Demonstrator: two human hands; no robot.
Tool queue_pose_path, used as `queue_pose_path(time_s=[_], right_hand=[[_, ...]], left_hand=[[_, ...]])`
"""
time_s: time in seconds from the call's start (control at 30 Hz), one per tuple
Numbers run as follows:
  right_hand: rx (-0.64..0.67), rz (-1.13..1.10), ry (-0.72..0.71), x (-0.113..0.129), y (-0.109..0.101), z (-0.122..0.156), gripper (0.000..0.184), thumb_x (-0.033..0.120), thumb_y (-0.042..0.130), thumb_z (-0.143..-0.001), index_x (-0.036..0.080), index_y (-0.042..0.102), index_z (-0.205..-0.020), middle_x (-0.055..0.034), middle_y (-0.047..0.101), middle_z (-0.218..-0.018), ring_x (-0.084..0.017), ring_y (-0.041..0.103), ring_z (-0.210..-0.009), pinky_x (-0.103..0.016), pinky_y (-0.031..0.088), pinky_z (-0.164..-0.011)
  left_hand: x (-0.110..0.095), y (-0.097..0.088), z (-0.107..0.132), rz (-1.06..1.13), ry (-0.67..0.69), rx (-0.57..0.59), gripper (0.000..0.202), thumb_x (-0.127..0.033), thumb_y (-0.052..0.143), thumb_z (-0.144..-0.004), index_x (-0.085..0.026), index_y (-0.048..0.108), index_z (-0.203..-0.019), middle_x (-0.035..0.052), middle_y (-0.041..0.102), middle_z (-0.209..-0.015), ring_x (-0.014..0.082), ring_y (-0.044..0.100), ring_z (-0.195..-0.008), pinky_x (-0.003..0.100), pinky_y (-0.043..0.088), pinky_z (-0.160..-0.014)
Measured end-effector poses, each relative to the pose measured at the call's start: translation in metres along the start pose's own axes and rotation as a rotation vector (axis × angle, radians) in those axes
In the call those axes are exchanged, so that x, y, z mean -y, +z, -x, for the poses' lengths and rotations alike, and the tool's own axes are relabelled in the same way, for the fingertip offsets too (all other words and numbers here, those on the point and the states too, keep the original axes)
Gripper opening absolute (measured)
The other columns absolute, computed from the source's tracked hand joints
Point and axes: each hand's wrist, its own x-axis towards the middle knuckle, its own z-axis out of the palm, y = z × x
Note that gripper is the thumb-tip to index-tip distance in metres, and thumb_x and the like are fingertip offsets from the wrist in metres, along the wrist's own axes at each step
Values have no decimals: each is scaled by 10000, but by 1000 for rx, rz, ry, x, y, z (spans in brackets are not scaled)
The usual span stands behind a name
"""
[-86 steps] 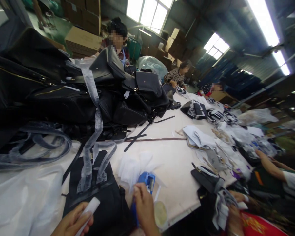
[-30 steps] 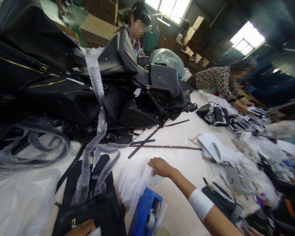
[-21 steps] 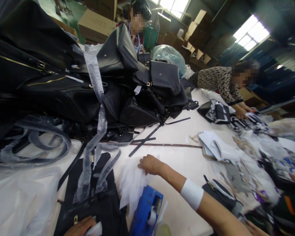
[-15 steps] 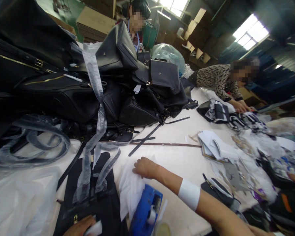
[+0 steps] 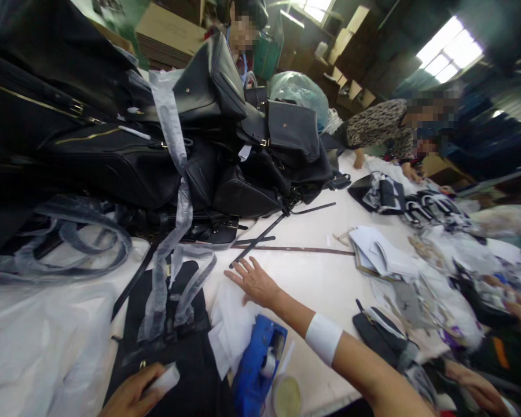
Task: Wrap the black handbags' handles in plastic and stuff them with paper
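My left hand (image 5: 134, 392) is closed on a small folded white piece (image 5: 165, 379), over the lower part of a black backpack (image 5: 184, 362). The backpack lies flat on the table, its straps (image 5: 153, 315) wrapped in cloudy plastic. With fingers spread, my right hand (image 5: 259, 285) hovers just above or touches a stack of thin white sheets (image 5: 232, 324); contact is unclear. It holds nothing I can see, and a white band (image 5: 324, 339) circles that forearm. Below the sheets stands a blue tape dispenser (image 5: 250, 370), near a round container (image 5: 286, 397) with a yellowish top.
Black bags (image 5: 134, 168) are piled high along the far left. Clear plastic (image 5: 39, 347) lies at left. Papers (image 5: 380, 252), a small dark bag (image 5: 380, 333) and wrapped items are on the right. Co-workers stand beyond the table, and another person's hands (image 5: 473, 382) show at lower right.
My right hand has uncurled from the white sheets, its fingers now spread and slightly higher. My left hand has risen a little, and the white piece in it shows more fully.
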Motion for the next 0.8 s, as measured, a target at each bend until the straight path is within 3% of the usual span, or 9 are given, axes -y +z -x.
queue_pose_path(time_s=[0.1,0.23,0.3,0.37,0.43,0.57,0.67,0.8], right_hand=[[7,-89,127,7,-1,13,795,440,751,-718,188,338,-1349,-167,419,-1335,-335,412,-1166,-488,340,-971],[79,-200,188,19,7,31,263,262,591,-870,155,512,-1097,-118,547,-1062,-248,534,-940,-369,454,-802],[94,-236,181,26,11,39,135,200,507,-905,168,539,-1032,-86,565,-992,-208,555,-867,-320,466,-751],[96,-267,190,36,12,47,160,220,455,-930,174,540,-1056,-77,569,-994,-193,563,-864,-300,472,-739],[83,-298,227,50,11,53,277,365,446,-938,167,523,-1116,-92,562,-1032,-207,562,-902,-315,481,-749],[74,-374,369,85,7,54,666,685,539,-764,138,516,-1143,-151,541,-1087,-296,530,-980,-417,502,-761],[78,-355,461,109,11,48,826,654,646,-690,107,441,-1274,-227,485,-1227,-367,472,-1102,-496,491,-806],[94,-261,548,127,26,40,912,409,732,-697,89,280,-1422,-287,328,-1414,-426,343,-1268,-549,453,-885]], left_hand=[[-25,-11,4,56,-29,10,329,-509,560,-789,-241,725,-888,-14,731,-874,239,653,-890,274,513,-837],[-42,-16,10,99,-37,-11,342,-521,564,-765,-216,710,-819,-15,695,-777,220,633,-817,278,507,-815],[-42,-15,13,97,-31,-27,343,-520,568,-753,-210,706,-801,-8,689,-771,220,624,-801,286,508,-799],[-39,-13,15,89,-27,-32,340,-514,571,-747,-206,704,-801,-3,688,-774,220,619,-795,287,508,-783],[-37,-11,17,82,-22,-32,339,-508,566,-754,-201,701,-808,-1,687,-780,217,617,-793,282,504,-775],[-44,-8,19,58,37,-5,334,-493,538,-789,-199,694,-822,-3,682,-787,202,607,-780,268,494,-769],[-58,-9,16,-33,127,66,302,-459,521,-812,-209,688,-841,-1,676,-816,193,603,-803,263,484,-789],[-68,-14,8,-182,234,158,235,-387,524,-813,-218,685,-831,15,677,-884,193,607,-855,269,475,-829]])
